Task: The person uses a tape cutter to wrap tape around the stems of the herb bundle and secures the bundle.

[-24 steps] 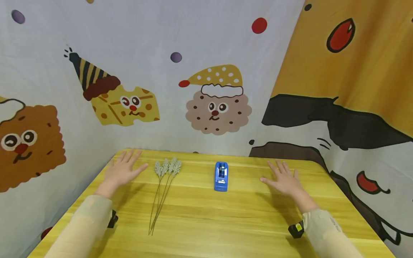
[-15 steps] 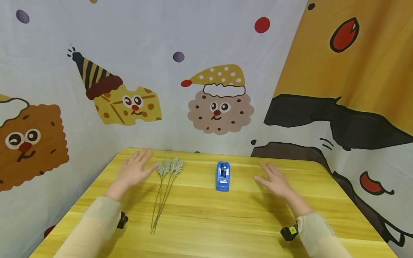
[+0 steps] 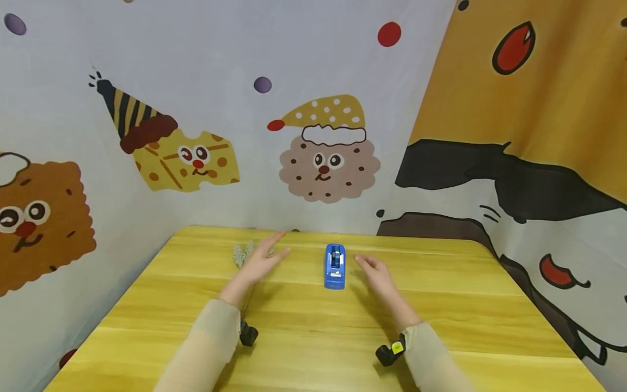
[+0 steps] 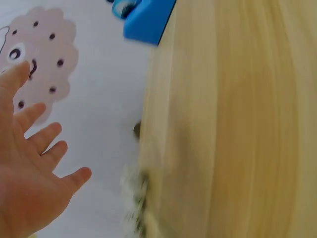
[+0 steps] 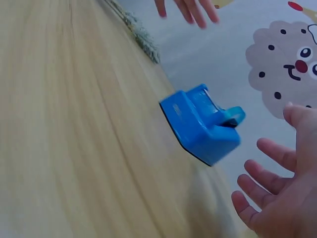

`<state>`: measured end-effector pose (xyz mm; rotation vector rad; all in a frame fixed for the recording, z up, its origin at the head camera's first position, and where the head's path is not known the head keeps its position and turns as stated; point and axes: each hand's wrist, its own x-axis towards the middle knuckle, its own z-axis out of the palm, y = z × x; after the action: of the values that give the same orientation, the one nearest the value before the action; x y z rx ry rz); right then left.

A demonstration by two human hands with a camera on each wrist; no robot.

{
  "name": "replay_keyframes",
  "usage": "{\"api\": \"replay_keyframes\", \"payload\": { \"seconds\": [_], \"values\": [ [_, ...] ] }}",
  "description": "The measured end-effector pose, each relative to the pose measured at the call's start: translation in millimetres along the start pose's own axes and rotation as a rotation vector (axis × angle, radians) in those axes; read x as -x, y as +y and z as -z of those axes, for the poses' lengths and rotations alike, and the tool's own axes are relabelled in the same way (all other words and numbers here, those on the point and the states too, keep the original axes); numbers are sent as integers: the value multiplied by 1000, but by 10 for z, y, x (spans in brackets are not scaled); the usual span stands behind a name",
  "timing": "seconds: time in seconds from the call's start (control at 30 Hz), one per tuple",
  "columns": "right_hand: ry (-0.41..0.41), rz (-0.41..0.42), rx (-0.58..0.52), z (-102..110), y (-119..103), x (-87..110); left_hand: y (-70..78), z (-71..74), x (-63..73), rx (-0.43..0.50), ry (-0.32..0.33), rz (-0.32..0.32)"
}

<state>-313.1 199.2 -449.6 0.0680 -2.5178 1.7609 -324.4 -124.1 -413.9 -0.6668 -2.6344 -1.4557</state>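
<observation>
A blue tape dispenser point(image 3: 335, 267) stands on the wooden table, between the two hands. My left hand point(image 3: 259, 264) is to its left, above several grey-green artificial flower stems point(image 3: 240, 255), and hides most of them in the head view. Its fingers point(image 4: 47, 139) are spread and hold nothing. Close to the dispenser's right side is my right hand point(image 3: 376, 272), with loosely bent fingers and nothing between them. The right wrist view shows the dispenser point(image 5: 198, 124) just beyond the right fingertips point(image 5: 242, 198).
The wooden table point(image 3: 303, 332) reaches back to a white curtain point(image 3: 220, 65) printed with cartoon biscuits and cheese. The curtain also closes off the left and right sides. A black wrist camera point(image 3: 249, 333) sits under the left sleeve, another camera point(image 3: 389, 354) at the right.
Both hands have moved inward toward the tape dispenser. The left hand has passed over the flower stems, and the right fingers have bent a little. Dispenser and stems stay in place.
</observation>
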Motion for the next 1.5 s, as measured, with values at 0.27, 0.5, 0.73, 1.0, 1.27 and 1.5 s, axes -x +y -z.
{"api": "replay_keyframes", "payload": {
  "seconds": [0.27, 0.5, 0.73, 1.0, 1.27, 1.5],
  "values": [
    [73, -91, -248, -328, 72, 21, 28, -478, -136, 143, -19, 124],
    [53, -108, -302, -428, 68, 6, 36, -825, -256, 263, -69, 174],
    [39, -93, -150, -471, 76, 11, 44, -1008, -353, 519, -111, 262],
    [12, -51, -84, -458, -45, 102, 47, -1109, -375, 493, -146, 326],
    [22, -62, -116, -476, 129, 12, 24, -1128, -363, 506, -172, 322],
    [21, -119, -124, -463, 137, -22, -4, -1140, -374, 496, -191, 289]
  ]
}}
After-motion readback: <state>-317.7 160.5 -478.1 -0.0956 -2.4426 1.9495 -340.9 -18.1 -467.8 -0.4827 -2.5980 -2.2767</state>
